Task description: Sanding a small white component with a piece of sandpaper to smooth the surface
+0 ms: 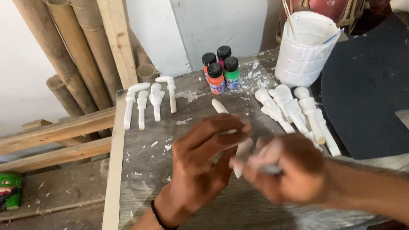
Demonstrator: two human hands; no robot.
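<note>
Over the workbench (138, 177), left hand (206, 163) grips a white carving (239, 148); blurred right hand's (287, 169) grip unclear.

Left hand (202, 161) palm down, fingers curled closed, thumb extended, black band on wrist, right hand (285, 169) motion-blurred, fingers closed, forearm entering from right, both hands touching at centre

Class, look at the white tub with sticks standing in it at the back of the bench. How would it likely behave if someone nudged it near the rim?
The white tub is tall with thin-looking walls, so it probably flexes and feels light unless it is full. Its contents cannot be seen. The sticks lean above the rim, so a push up high might tip it or rattle them. The rough, flaky bench would likely resist sliding.
</note>
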